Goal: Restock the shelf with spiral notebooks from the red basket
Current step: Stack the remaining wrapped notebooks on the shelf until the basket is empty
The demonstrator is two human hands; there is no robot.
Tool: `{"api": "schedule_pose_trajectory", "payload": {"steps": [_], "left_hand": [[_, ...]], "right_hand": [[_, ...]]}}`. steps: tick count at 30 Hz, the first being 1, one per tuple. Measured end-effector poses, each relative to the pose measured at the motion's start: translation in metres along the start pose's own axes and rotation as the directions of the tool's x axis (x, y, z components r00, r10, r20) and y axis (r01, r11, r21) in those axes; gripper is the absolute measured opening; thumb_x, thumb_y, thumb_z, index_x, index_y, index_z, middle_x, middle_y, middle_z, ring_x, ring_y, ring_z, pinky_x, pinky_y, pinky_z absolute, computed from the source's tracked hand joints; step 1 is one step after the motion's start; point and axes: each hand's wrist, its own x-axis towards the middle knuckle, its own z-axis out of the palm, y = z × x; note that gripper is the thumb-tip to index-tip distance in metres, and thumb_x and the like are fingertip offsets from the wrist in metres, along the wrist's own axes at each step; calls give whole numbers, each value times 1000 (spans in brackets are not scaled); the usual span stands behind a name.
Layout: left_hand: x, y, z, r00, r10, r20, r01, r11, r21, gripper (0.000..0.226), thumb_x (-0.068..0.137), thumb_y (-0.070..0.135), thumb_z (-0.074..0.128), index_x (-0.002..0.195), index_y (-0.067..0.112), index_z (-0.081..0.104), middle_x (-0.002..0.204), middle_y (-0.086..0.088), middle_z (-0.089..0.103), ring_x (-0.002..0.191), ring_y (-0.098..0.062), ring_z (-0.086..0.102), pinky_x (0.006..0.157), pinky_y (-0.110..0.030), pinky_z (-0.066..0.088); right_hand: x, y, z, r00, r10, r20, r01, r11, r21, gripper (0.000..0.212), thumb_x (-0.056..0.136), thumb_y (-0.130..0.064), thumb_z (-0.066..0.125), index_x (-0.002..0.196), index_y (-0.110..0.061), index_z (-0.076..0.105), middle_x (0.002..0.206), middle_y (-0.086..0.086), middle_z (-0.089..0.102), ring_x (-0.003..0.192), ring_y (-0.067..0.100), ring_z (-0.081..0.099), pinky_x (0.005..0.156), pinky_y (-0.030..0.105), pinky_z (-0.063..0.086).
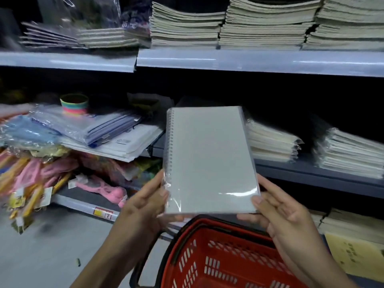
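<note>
Notebook [209, 161], wrapped in clear plastic with its spiral on the left, is up in front of the middle shelf [311, 173], above the red basket [218, 260]. I have my left hand [143, 206] and right hand [286, 217] gripping its near corners.

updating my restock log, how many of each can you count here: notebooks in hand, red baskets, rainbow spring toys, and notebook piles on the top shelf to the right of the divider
spiral notebook, held by left hand and right hand: 1
red basket: 1
rainbow spring toy: 1
top-shelf notebook piles: 3
Total: 6
</note>
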Motion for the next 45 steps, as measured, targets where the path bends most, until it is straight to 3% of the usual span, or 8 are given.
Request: {"api": "schedule_pose_trajectory", "payload": {"steps": [6,12,19,28,36,38,41,45], "left_hand": [[92,37,10,987,89,-137,-90,996,4,39,98,8,55,137,12,57,116,-12,73,70,-18,71,52,-25,56],[147,47,6,957,171,-236,-172,985,18,33,95,9,63,128,9,61,112,-11,73,89,-18,76,70,-24,59],[131,32,13,883,384,-271,-278,891,359,35,87,7,74,121,5,68,105,-10,75,80,-21,78,72,-20,60],[181,31,12,809,517,-281,-312,782,539,34,91,21,72,124,15,69,97,1,76,64,-12,70,57,-22,58],[210,22,17,841,498,-213,-296,753,588,53,95,22,68,145,20,51,82,19,72,66,-8,69,60,-20,56],[204,23,18,862,475,-174,-279,733,620,57,96,24,65,149,24,45,78,7,74,75,-13,73,57,-13,54],[187,25,21,872,470,-138,-283,714,640,61,97,27,64,152,30,38,114,-24,71,89,-20,74,55,-7,50],[150,21,28,891,427,-155,-247,742,623,59,94,31,67,147,40,43,99,-2,77,80,-10,76,75,-20,58]], "right_hand": [[88,-10,27,996,84,15,-85,984,154,45,99,0,54,143,-6,50,114,14,75,81,24,78,88,38,60],[141,2,48,995,78,-61,-62,969,241,46,96,-2,62,140,0,49,114,16,72,79,22,78,90,41,60],[130,13,41,980,-129,-153,126,992,-31,44,86,-10,74,128,-8,60,96,14,77,80,30,77,83,41,62],[178,28,65,927,-238,-290,219,971,-98,41,90,-19,74,129,-12,65,60,11,68,46,22,60,42,30,52],[212,29,74,909,-289,-300,229,948,-221,42,96,-25,67,137,-13,61,62,13,67,43,21,60,40,30,52],[211,26,72,919,-293,-264,222,938,-266,45,97,-27,66,140,-14,58,66,15,68,46,22,61,42,30,52],[195,23,62,926,-320,-201,237,906,-351,52,97,-35,64,145,-20,52,66,11,70,49,24,64,46,31,54],[149,8,41,950,-291,-111,219,877,-428,48,96,-38,63,141,-26,56,72,9,73,58,31,67,51,33,59]]}}
